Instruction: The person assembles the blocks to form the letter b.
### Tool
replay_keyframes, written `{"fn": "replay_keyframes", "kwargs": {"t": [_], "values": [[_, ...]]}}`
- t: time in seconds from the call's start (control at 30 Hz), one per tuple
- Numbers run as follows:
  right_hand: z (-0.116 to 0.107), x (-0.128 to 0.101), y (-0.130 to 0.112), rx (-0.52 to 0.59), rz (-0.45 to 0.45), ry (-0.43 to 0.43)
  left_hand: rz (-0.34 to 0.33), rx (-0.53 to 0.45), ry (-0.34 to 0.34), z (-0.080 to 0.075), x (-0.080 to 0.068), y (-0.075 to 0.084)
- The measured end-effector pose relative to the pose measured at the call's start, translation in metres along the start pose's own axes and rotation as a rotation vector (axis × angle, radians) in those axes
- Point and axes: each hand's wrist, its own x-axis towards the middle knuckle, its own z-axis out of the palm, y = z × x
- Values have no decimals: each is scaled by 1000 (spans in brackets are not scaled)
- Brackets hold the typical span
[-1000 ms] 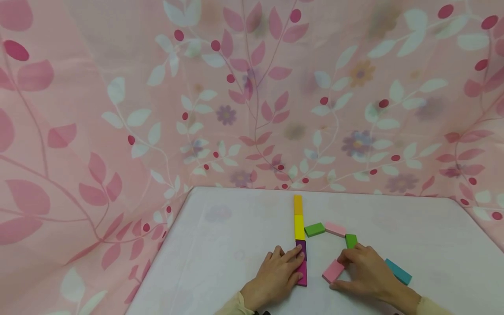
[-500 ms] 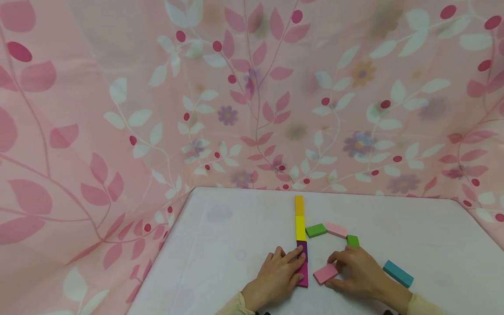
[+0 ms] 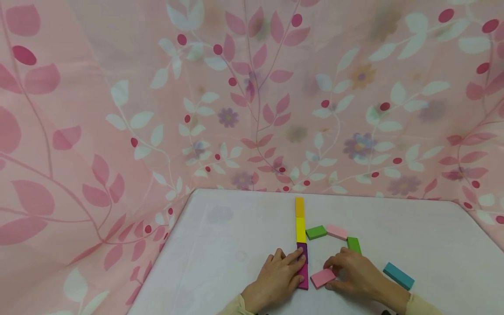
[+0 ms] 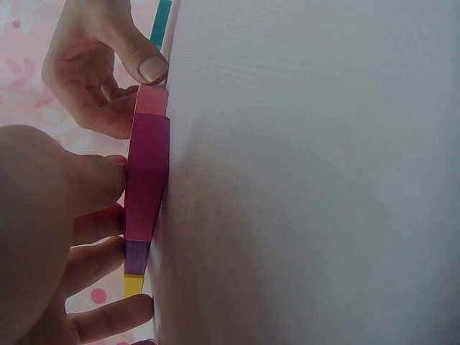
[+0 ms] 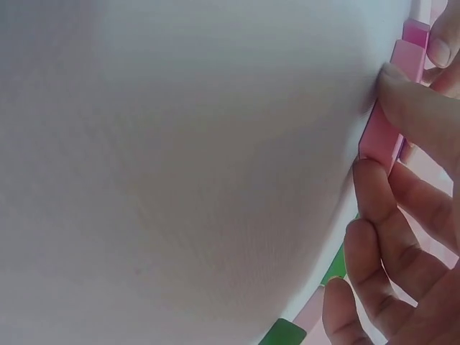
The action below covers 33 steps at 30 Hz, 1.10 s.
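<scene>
My left hand [image 3: 277,273] rests with fairly straight fingers on the purple block [image 3: 302,253] and the magenta block [image 3: 303,280], the near end of a straight row. A yellow block [image 3: 301,229] and an orange block [image 3: 299,207] continue that row away from me. With thumb and fingers, my right hand [image 3: 356,275] pinches a pink block [image 3: 322,278]. This block lies tilted, just right of the magenta one, and the right wrist view shows the thumb [image 5: 410,97] against its side. From the yellow block a green block [image 3: 316,232], another pink block [image 3: 337,232] and a second green block [image 3: 354,246] curve rightward.
A teal block [image 3: 399,275] lies apart, to the right of my right hand. White cloth covers the table [image 3: 220,236], whose back edge meets a pink floral curtain [image 3: 252,109].
My right hand has slid the pink block leftward toward the magenta block and turned it a little. The left hand stays on the row. More of the second green block and teal block shows.
</scene>
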Motion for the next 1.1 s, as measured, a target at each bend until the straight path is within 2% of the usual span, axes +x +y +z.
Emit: {"fn": "replay_keyframes", "kwargs": {"t": [0.23, 0.43, 0.53, 0.73, 1.1], "values": [[1, 1, -2, -15, -54, 20, -7, 3, -3, 0, 0, 1], [7, 2, 2, 0, -118, 69, -2, 3, 4, 0, 0, 1], [7, 2, 2, 3, -120, 70, 5, 2, 12, 1, 0, 0], [2, 2, -4, -17, -63, 25, 12, 13, 16, 2, 1, 0], [2, 3, -5, -35, -62, 29, 18, 9, 26, 2, 0, -1]]}}
